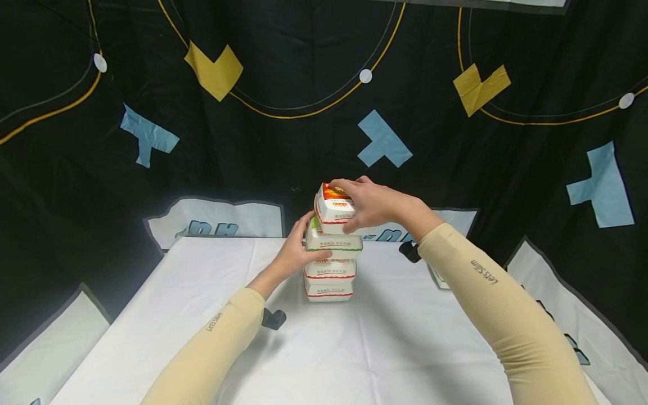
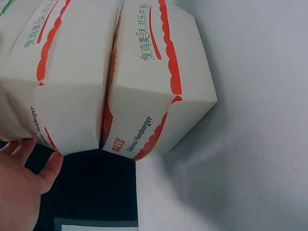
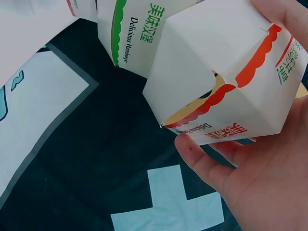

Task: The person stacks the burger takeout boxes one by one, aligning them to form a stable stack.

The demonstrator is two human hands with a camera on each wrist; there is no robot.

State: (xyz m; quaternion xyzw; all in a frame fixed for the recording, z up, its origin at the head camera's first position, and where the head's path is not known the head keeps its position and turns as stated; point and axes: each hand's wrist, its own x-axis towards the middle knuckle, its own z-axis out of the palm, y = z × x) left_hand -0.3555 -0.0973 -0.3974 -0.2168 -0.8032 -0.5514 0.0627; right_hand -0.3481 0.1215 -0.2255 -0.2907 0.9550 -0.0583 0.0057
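White burger boxes stand stacked on the table in the head view. Two boxes with red scalloped trim, a lower one [image 1: 329, 291] and an upper one [image 1: 331, 271], form the base, with a green-trimmed burger box [image 1: 334, 244] above them. My left hand [image 1: 296, 247] holds the green-trimmed box's left side, its thumb across the front. At the top, my right hand [image 1: 372, 203] grips a red-trimmed burger box [image 1: 336, 211] between thumb and fingers. That box [image 3: 207, 82] looks tilted in the right wrist view, its lid slightly gaping; whether it touches the box below, I cannot tell.
Another box [image 1: 439, 278] shows partly behind my right forearm. A white cloth covers the table [image 1: 324, 360]. Beyond its far edge hangs a black curtain [image 1: 283, 157] with blue and yellow tape pieces.
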